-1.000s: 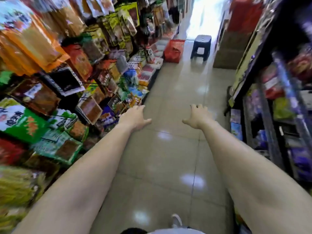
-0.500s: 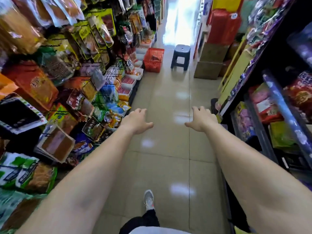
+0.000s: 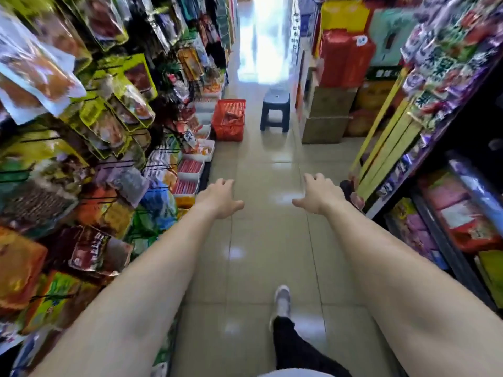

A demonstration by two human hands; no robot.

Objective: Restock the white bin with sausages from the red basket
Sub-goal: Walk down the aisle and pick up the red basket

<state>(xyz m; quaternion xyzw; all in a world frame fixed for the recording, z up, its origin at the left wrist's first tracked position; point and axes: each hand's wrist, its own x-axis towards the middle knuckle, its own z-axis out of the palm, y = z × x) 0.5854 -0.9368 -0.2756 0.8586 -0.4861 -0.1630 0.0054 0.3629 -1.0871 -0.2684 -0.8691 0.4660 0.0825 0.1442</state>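
Fingers of left hand (image 3: 220,198) and right hand (image 3: 318,194) are loosely spread, nothing held. Red basket (image 3: 229,120) is seen far ahead on the floor (image 3: 266,240), beside white bins (image 3: 190,170) holding sausages.

Nothing here reads clearly. The purple-and-white packets (image 3: 446,61) on the shelf far beyond the right hand (image 3: 319,193) carry large Chinese characters, blurred past reading. Printing on the hanging snack bags (image 3: 89,247) beside the left forearm is likewise illegible.
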